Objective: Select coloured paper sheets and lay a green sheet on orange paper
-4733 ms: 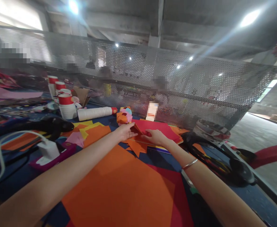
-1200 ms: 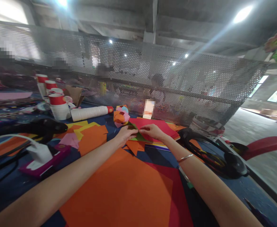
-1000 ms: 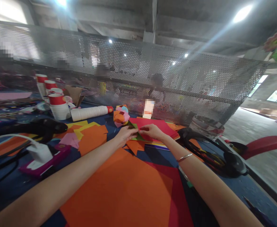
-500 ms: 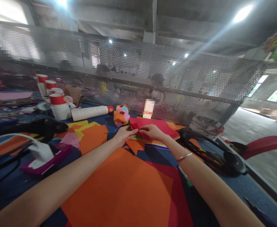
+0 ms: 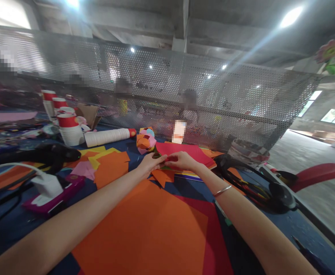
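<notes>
- Both hands meet at the far side of the table, fingertips almost touching.
- Left hand [image 5: 150,162] and right hand [image 5: 182,160] are each pinched shut on a small red paper piece [image 5: 171,157], holding it just above the paper stack [image 5: 196,152].
- Silver bangle [image 5: 223,190] on the right wrist.
- Big orange sheet [image 5: 144,229] lies under both forearms.
- Paper ball [image 5: 145,140] sits just behind the left hand, and the cups [image 5: 68,128] are way off left.

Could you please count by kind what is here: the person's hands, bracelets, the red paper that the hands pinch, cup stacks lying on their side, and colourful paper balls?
Hands: 2 (left hand, right hand)
Bracelet: 1
Red paper pinched by both hands: 1
Lying cup stack: 1
Paper ball: 1
Total: 6
</notes>
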### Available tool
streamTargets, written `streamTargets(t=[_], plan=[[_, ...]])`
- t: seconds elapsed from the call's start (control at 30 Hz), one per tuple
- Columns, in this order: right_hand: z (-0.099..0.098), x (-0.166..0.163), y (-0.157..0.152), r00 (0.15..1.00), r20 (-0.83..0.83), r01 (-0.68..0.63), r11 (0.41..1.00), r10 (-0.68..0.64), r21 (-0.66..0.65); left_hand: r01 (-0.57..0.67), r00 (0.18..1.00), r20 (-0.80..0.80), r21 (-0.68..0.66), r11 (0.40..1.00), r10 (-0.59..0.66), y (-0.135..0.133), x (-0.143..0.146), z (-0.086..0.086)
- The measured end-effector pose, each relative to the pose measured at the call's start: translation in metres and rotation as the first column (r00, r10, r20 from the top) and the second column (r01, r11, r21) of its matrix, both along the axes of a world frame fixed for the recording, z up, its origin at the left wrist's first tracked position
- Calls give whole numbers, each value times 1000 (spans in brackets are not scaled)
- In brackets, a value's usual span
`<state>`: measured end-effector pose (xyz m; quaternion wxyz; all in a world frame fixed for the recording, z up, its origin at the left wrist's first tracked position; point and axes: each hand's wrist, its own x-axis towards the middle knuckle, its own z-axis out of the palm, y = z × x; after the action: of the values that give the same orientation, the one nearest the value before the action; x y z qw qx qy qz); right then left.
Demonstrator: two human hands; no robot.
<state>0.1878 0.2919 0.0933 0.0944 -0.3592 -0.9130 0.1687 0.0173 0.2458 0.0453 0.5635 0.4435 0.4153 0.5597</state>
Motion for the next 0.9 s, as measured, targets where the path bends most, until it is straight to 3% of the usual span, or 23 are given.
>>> streamTargets(t=[0.9], plan=[[-9,-4,6,991,47,120,984,-128,133,-3,1000,15,-104,995,5,-6,-2,0]])
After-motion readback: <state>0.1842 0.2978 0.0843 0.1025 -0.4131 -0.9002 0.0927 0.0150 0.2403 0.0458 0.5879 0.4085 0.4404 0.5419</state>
